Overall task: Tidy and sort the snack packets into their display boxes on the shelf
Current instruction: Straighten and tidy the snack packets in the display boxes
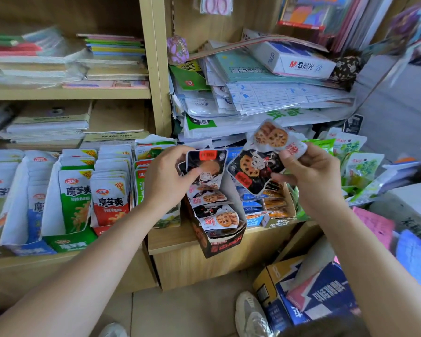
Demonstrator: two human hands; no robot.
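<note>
Looking down from my head, my left hand pinches a black lotus-root packet at its side, thumb on its face, just above the black display box on the shelf. My right hand pinches a second black packet, with a white packet fanned behind it. They look light, soft and slick, so I judge the flat sealed edges the surest hold.

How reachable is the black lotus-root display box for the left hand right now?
Likely yes: the left hand hovers close over the black display box, whose top is open, with nothing between. It already grips black packets, though, so it can drop those in but not pick up more.
</note>
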